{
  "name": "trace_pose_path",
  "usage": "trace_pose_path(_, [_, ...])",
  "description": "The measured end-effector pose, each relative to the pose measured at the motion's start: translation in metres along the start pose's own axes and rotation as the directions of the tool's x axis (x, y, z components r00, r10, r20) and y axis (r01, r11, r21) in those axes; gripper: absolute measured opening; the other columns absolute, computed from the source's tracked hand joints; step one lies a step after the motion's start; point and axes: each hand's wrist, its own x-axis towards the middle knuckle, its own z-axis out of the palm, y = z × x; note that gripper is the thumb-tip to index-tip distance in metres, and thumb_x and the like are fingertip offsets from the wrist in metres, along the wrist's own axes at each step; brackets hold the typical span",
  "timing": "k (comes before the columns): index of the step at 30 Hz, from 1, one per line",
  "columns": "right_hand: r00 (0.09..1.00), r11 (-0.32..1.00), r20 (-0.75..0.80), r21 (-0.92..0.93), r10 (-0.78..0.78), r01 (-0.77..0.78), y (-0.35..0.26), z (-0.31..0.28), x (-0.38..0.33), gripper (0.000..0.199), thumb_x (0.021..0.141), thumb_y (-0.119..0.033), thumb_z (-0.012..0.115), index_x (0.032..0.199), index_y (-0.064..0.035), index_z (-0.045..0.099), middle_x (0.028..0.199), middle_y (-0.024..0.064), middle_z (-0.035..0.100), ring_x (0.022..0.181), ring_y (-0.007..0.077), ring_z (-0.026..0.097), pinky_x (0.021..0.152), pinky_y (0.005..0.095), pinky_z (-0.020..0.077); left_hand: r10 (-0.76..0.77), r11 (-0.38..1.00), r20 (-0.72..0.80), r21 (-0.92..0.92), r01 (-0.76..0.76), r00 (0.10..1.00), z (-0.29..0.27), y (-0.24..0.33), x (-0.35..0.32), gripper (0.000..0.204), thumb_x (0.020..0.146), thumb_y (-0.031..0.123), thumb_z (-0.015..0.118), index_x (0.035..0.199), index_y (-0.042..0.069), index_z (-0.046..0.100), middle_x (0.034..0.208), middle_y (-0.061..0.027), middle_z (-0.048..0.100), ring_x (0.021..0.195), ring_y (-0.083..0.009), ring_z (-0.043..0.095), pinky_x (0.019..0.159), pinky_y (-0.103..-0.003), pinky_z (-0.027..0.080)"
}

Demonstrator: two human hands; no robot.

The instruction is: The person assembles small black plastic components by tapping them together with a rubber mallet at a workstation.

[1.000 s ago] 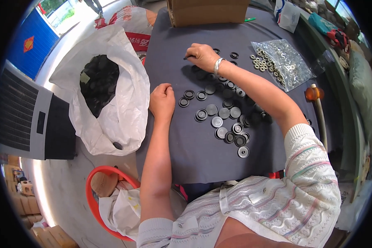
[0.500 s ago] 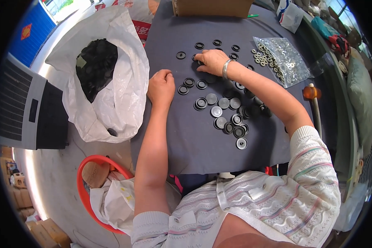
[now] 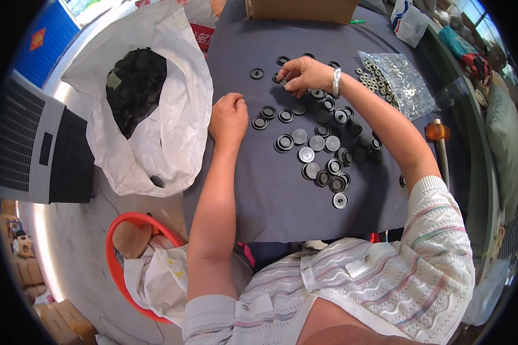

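Note:
Over the far part of the grey-covered table, my right hand is closed in a pinch. A small greyish piece shows at its fingertips, too small to name. Below it lies a black round cap, partly hidden by the fingers. My left hand rests on the table near the left edge, fingers curled together; what is inside them, if anything, is hidden. Between the hands and my body are many black and grey round caps, some stacked, some with a raised rim. A lone black cap lies farther left.
Left of the table stands a white sack with dark pieces inside. A clear bag of small metal rings lies at the right, near an orange-headed hammer. A cardboard box sits at the far edge; a red-rimmed basket is low left.
My right hand has shifted slightly right and up from the far caps, its fingers now pinched together. My left hand stays curled in place. The whole view has shifted a little.

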Motion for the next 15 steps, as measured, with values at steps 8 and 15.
trace_pose_path(8, [0.969, 0.928, 0.086, 0.320, -0.231, 0.193, -0.005, 0.028, 0.010, 0.030, 0.081, -0.002, 0.067, 0.110, -0.0022, 0.059, 0.094, 0.0048, 0.063, 0.080, 0.0125, 0.063, 0.072, 0.0262, 0.0546, 0.025, 0.946, -0.023, -0.321, -0.031, 0.999, -0.004, -0.005, 0.005, 0.021, 0.089, 0.018, 0.061, 0.101, 0.002, 0.066, 0.086, -0.0086, 0.067, 0.070, -0.0131, 0.061, 0.063, -0.028, 0.049])
trace_pose_path(15, [0.923, 0.914, -0.058, -0.173, -0.381, 0.366, -0.030, 0.089, 0.009, 0.029, 0.077, -0.002, 0.070, 0.104, 0.0004, 0.058, 0.095, 0.0046, 0.064, 0.086, 0.0116, 0.060, 0.079, 0.0270, 0.0508, -0.214, 0.478, 0.482, -0.707, 0.521, 0.850, -0.017, -0.003, -0.003, 0.032, 0.089, 0.019, 0.064, 0.116, 0.004, 0.056, 0.091, -0.0047, 0.064, 0.063, -0.0076, 0.057, 0.051, -0.018, 0.041])
